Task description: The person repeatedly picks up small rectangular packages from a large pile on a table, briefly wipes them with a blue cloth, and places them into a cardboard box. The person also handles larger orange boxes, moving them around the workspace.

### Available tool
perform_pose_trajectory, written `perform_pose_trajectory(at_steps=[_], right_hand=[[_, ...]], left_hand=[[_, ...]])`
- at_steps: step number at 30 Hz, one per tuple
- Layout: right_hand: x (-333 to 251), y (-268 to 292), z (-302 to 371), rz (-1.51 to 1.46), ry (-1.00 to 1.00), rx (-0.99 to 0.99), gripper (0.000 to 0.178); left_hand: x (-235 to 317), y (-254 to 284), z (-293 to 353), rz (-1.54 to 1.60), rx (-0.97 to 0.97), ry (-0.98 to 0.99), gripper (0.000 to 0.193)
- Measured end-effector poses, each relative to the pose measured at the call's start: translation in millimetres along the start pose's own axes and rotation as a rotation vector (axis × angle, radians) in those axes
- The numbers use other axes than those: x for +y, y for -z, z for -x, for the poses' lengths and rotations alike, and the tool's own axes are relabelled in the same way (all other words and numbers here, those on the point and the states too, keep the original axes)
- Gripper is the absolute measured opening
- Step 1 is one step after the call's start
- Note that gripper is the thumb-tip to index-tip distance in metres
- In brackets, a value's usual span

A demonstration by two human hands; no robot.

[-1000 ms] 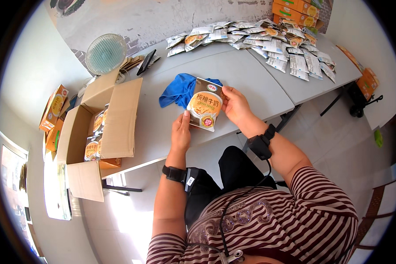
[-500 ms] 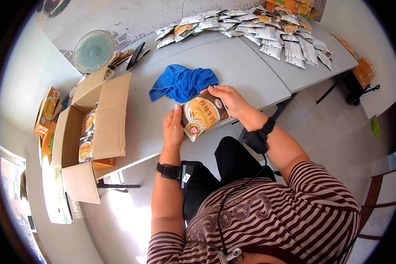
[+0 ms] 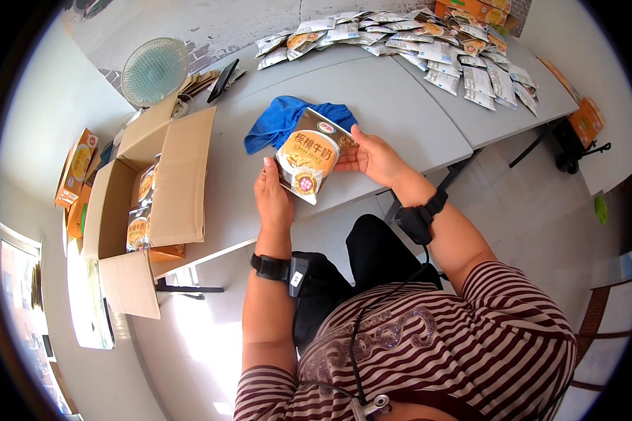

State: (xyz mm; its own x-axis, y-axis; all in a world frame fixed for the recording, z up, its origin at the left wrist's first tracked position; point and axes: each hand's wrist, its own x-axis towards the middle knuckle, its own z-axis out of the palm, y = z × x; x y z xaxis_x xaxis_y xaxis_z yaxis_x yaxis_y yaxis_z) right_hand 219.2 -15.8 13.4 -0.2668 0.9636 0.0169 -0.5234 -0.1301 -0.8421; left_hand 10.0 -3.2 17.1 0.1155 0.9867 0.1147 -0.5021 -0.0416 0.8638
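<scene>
Packet (image 3: 307, 151) with a brown, white and orange front, in the head view, is held up over the near part of the counter (image 3: 400, 137), partly covering a blue cloth (image 3: 267, 126). The right hand (image 3: 376, 160) holds its right edge between thumb and fingers; the left hand (image 3: 272, 200) meets its left edge, its grip unclear. Leftward, an open cardboard box (image 3: 179, 182) contains similarly printed packs (image 3: 139, 228).
</scene>
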Motion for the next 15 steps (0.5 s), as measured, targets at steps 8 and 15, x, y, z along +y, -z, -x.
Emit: perform_pose_trajectory(at_steps=[8,15], right_hand=[[2.3,-12.9,3.9,0.135,0.057,0.143,0.039],[4.1,-11.7,5.7,0.098,0.072,0.153,0.035]], left_hand=[[0.7,9.1,2.0,-0.212,-0.282,0.071,0.024],[7.0,6.7,3.7,-0.246,-0.335,0.089,0.026]])
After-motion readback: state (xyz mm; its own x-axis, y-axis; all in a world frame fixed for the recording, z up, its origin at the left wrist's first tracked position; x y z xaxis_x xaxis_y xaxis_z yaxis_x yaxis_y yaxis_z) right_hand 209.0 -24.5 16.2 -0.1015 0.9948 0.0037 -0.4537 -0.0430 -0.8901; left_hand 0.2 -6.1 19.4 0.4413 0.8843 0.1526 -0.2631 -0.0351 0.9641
